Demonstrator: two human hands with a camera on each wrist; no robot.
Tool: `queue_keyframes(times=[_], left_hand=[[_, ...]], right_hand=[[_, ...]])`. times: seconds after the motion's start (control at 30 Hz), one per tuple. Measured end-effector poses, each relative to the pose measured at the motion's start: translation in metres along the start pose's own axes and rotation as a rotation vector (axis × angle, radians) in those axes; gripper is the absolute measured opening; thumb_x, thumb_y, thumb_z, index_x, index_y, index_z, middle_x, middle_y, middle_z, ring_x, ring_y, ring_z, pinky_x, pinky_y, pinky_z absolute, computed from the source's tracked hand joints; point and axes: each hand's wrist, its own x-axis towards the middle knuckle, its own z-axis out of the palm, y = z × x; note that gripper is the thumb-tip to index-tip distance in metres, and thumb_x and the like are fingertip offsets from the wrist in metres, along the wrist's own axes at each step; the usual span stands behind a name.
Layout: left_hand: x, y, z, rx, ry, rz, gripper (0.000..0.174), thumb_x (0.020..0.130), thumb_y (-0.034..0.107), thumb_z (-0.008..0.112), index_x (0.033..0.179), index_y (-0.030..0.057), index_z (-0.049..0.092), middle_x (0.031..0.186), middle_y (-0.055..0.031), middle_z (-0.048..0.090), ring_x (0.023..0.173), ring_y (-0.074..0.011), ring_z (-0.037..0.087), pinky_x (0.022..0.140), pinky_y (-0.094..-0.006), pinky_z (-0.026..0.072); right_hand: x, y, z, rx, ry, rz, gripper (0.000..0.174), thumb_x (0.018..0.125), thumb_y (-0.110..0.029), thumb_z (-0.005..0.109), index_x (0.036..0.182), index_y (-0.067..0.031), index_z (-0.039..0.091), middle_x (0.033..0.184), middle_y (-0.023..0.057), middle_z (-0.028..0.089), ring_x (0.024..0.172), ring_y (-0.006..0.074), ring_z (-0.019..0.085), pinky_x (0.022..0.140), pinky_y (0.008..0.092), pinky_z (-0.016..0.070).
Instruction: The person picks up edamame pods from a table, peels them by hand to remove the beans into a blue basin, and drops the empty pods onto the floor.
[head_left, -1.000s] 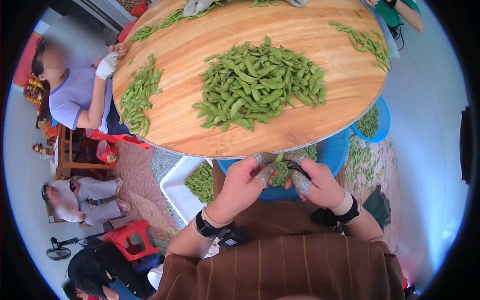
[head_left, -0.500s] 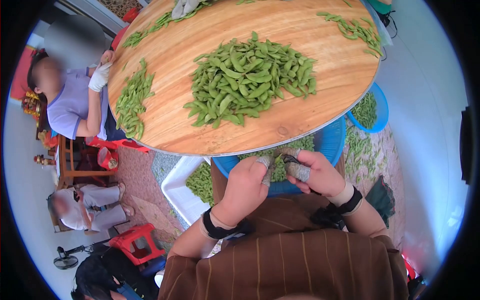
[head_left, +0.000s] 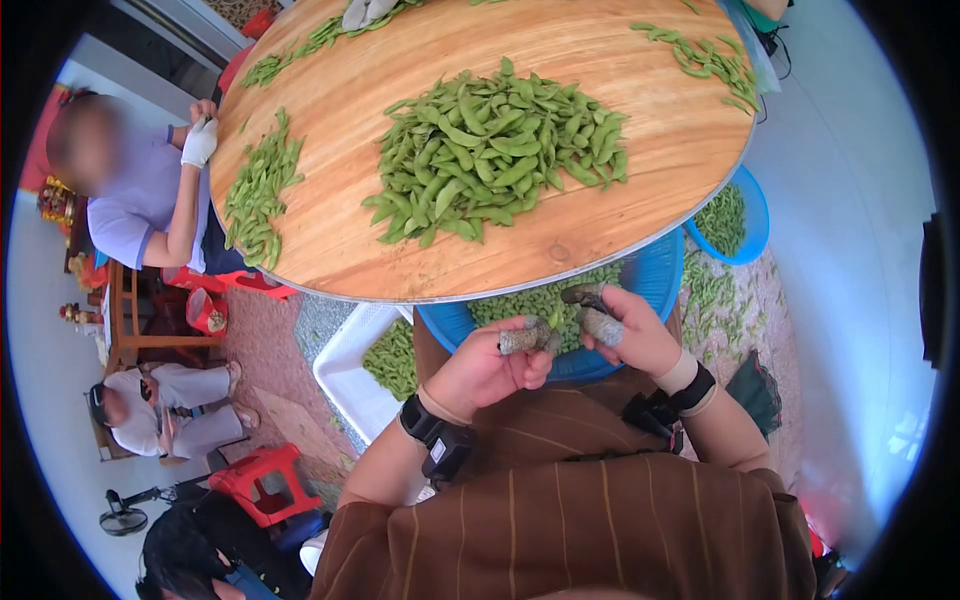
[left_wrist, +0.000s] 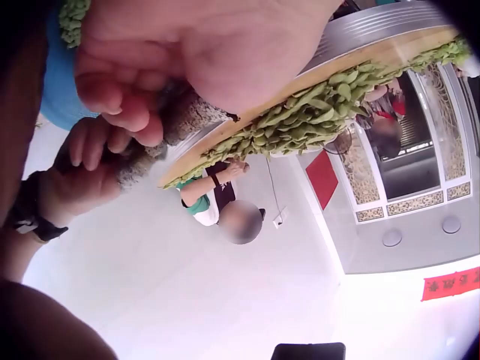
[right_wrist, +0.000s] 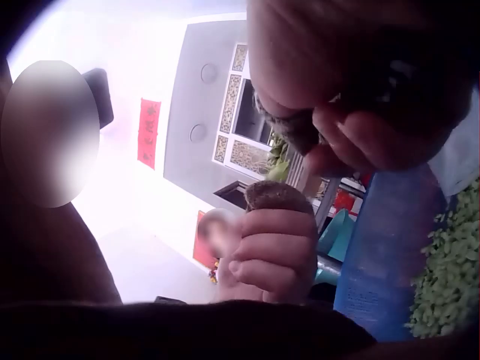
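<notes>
In the head view my left hand, thumb and a finger wrapped in grey, pinches a small green pod over the blue basin. The pod also shows above the wrapped finger of my left hand in the right wrist view. Just right of it, my right hand has a wrapped thumb and a dark fingertip, its other fingers curled; whether it holds anything is unclear. A large heap of green pods lies on the round wooden table. The blue basin holds small green pieces.
A white box of green pods stands left of the basin. Another blue basin is at right, with green bits on the floor. A person in lilac sits at the table's left. Red stool lower left.
My hands have moved apart, the left turning palm up and slightly lower. The right stays over the basin, its thumb and dark-tipped finger now spaced from the left hand.
</notes>
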Motion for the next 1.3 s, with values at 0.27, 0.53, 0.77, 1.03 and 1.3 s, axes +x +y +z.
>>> queue_keyframes(times=[0.27,0.53,0.77,1.03,1.3], left_hand=[[-0.006,-0.004,0.004,0.424,0.134,0.093,0.026,0.097,0.022,0.048,0.107,0.0012,0.058,0.079,-0.0068,0.061,0.068,-0.0127,0.055,0.061,-0.0248,0.0445],[-0.011,-0.002,0.012,0.526,0.058,0.153,0.019,0.097,0.018,0.051,0.096,0.0028,0.062,0.081,-0.0035,0.063,0.071,-0.0094,0.057,0.063,-0.0222,0.0466],[0.0,-0.008,-0.006,1.033,0.389,0.302,0.014,0.093,0.01,0.05,0.091,0.0035,0.062,0.074,-0.0025,0.063,0.066,-0.0112,0.059,0.06,-0.0265,0.0485],[-0.002,-0.005,0.005,1.347,0.162,0.408,0.012,0.092,0.009,0.051,0.094,0.0035,0.061,0.074,-0.0034,0.066,0.066,-0.0115,0.062,0.06,-0.0271,0.0502],[-0.056,0.012,-0.015,0.789,0.326,0.146,0.019,0.097,0.017,0.05,0.097,0.003,0.061,0.078,-0.0007,0.064,0.07,-0.0072,0.059,0.061,-0.0218,0.0485]], right_hand=[[0.013,-0.004,0.007,0.133,-0.044,0.129,0.012,0.09,-0.016,0.06,0.087,-0.0052,0.057,0.068,-0.0005,0.056,0.047,0.0051,0.045,0.041,0.0199,0.0341],[0.008,-0.012,0.011,0.7,-0.167,0.318,0.01,0.092,-0.015,0.057,0.085,-0.007,0.056,0.069,-0.0013,0.056,0.049,0.0048,0.046,0.044,0.02,0.0355],[0.016,0.004,0.015,-0.503,0.31,-0.354,0.017,0.079,-0.012,0.066,0.082,0.0003,0.055,0.068,0.0179,0.051,0.059,0.0339,0.051,0.056,0.0395,0.0439],[0.013,-0.013,0.003,-0.085,-0.064,0.185,0.017,0.087,-0.017,0.064,0.081,-0.0029,0.058,0.06,0.0017,0.053,0.049,0.0084,0.048,0.045,0.0245,0.0389],[0.019,-0.001,0.005,0.163,-0.265,0.158,0.015,0.086,-0.016,0.065,0.089,-0.0026,0.06,0.061,-0.0028,0.052,0.05,0.0047,0.047,0.045,0.0202,0.0376]])
